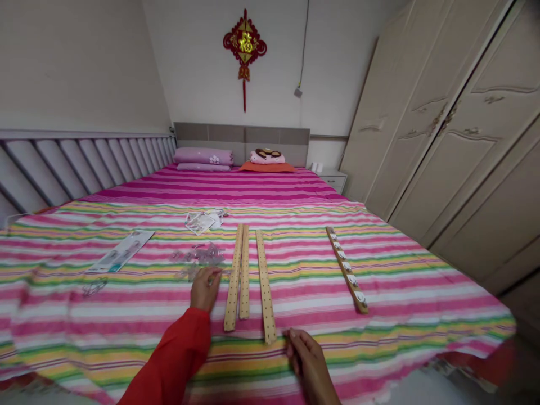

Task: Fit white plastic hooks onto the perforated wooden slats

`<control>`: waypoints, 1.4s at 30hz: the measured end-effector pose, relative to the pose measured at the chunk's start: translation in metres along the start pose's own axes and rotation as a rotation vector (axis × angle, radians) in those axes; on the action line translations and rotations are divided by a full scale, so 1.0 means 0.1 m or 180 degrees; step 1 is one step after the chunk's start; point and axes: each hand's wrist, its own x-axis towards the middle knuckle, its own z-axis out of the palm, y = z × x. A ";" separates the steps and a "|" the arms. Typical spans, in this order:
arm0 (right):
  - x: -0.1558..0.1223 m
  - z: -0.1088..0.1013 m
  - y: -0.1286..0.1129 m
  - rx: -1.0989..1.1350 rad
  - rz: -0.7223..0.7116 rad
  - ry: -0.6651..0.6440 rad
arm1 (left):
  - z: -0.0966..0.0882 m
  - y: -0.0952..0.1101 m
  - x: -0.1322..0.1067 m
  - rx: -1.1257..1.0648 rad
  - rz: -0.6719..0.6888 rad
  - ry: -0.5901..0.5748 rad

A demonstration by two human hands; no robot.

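My left hand (205,288), in a red sleeve, reaches onto a striped bed and its fingertips touch a small heap of clear plastic hooks (198,259); the fingers are curled together, and what they pinch is too small to name. Right of it lie three perforated wooden strips (244,275) side by side. My right hand (306,354) rests near the bed's front edge, fingers bent, its fingertips close to the near end of the rightmost bare strip (265,287). Farther right lies a wooden strip with several white hooks fitted (347,269).
A flat white package (121,252) and a clear wrapper (205,220) lie on the bedspread (400,281). Pillows (203,157) sit at the headboard. A padded wall runs along the left, wardrobes (455,146) stand on the right, a bedside cabinet (333,179) at the back.
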 end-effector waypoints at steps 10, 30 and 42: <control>0.09 0.20 -0.39 -0.0092 -0.0109 -0.0219 | -0.18 0.60 -0.33 -0.1951 -0.2150 -0.0331; -0.04 0.27 -0.33 -0.0274 -0.0219 -0.0474 | 0.01 1.15 -0.75 -0.0779 -0.0685 -0.2429; 0.10 0.23 -0.32 0.0038 0.0076 -0.0227 | 0.28 1.17 -0.84 -0.1005 -0.1264 -0.1733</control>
